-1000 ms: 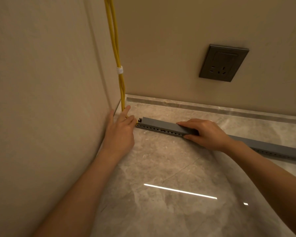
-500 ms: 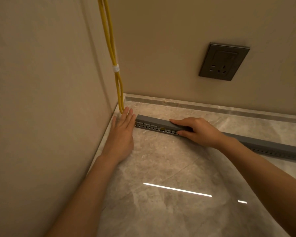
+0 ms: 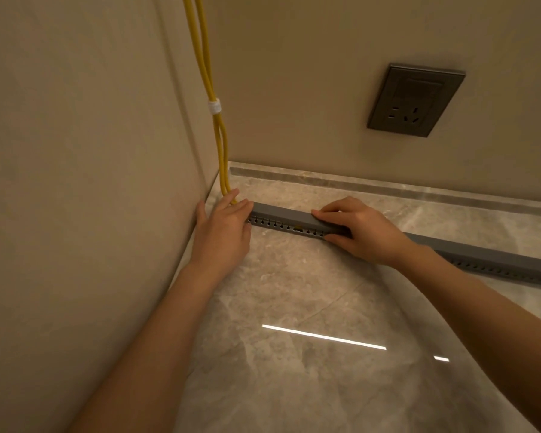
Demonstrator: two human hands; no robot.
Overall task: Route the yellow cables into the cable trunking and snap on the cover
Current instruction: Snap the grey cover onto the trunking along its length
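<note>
Cables [image 3: 222,157] dropped down the left corner into the trunking [image 3: 275,225] on the floor [image 3: 294,292]. We laid our left hand [image 3: 224,232] flat, fingers straight, against its end to hold them in, while our right hand [image 3: 359,232] clasped the cover [image 3: 283,214], thumb on the near wall, seemingly to seat it.

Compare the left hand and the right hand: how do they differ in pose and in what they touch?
1. The left hand lies at the end of the cable trunking, by the side wall; the right hand is farther along it.
2. The left hand's fingers are straight and touch the yellow cables; the right hand grips the trunking, fingers on top, thumb on its slotted side.
Both are bare and palm-down.
</note>
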